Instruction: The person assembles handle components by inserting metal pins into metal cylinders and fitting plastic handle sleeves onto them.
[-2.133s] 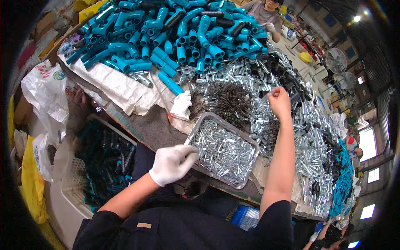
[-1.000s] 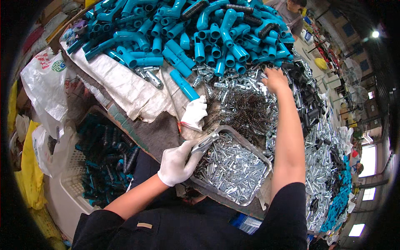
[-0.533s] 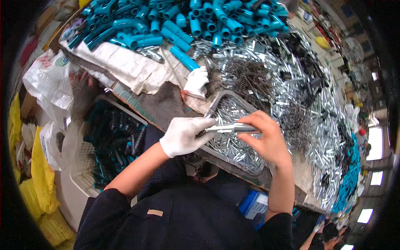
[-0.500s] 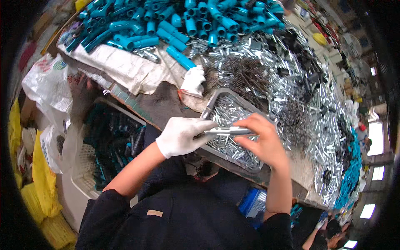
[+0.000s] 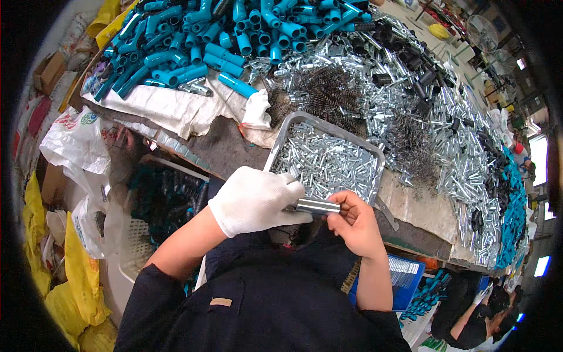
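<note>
My left hand [image 5: 255, 199], in a white glove, and my bare right hand [image 5: 353, 223] both grip a short shiny metal tube [image 5: 316, 205] held level between them, close to my body. Just beyond the hands sits a grey metal tray [image 5: 275, 149] filled with small silvery metal pieces. Behind the tray lie dark wire springs [image 5: 328, 88] and a wide heap of loose silvery tubes [image 5: 446, 135]. Teal plastic pipe fittings [image 5: 199, 41] are piled at the far left of the bench.
A white woven sack [image 5: 170, 108] lies under the fittings. A white crate [image 5: 164, 205] of dark parts stands low on my left, with plastic bags [image 5: 76, 141] and yellow sacks [image 5: 64, 287] beside it. A blue bin [image 5: 404, 281] sits under the bench. Another person [image 5: 469, 311] works at the lower right.
My right hand came back from the far heap to meet my left hand. Both now hold the metal tube, drawn nearer to my body than half a second ago.
</note>
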Demonstrator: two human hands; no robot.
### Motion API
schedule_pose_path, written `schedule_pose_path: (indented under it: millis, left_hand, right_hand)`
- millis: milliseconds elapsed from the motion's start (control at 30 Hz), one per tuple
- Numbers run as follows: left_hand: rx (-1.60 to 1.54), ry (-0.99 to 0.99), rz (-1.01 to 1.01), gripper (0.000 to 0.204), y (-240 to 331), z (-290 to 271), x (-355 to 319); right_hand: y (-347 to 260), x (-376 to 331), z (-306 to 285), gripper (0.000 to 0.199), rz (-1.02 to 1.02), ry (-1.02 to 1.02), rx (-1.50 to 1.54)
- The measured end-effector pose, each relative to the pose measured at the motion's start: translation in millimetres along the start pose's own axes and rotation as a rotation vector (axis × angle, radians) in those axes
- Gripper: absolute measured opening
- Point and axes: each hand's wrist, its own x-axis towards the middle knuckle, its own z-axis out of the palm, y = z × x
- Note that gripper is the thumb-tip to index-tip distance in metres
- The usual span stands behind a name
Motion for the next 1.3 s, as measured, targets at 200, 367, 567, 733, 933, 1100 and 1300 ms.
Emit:
schedule_pose_path:
  millis: [200, 367, 567, 733, 933, 1100, 1300]
  left_hand:
    - [-0.043, 0.027, -0.009, 0.046, 2.5, -3.3, -6.4]
    - [-0.185, -0.071, 0.097, 0.053, 10.5, 4.9, 6.7]
    - [-0.174, -0.037, 0.140, 0.042, -1.3, 16.2, -2.5]
    - [-0.285, 0.110, -0.020, 0.033, -9.7, 39.1, -1.1]
    - [-0.657, 0.285, -0.226, 0.039, -7.5, 79.3, 19.8]
    - [-0.724, 0.312, -0.346, 0.042, -9.6, 91.9, 19.2]
    - [-0.820, 0.276, -0.403, 0.041, -11.9, 80.9, 16.6]
  right_hand:
    - [6.1, 2.0, 9.7, 0.009, 0.072, 0.013, 0.006]
    - [9.1, -4.2, 24.8, 0.013, 0.012, 0.039, -0.352]
    - [16.8, 3.2, 9.2, 0.046, 0.149, -0.084, -0.296]
    - [-12.8, 49.3, -24.3, 0.038, 0.221, -0.203, -0.520]
    - [11.6, 194.7, -121.0, 0.044, -0.275, 0.521, -1.057]
    - [11.0, 234.6, -127.1, 0.046, -0.185, 0.586, -1.377]
    - [1.2, 212.5, -151.4, 0.036, -0.401, 0.681, -1.092]
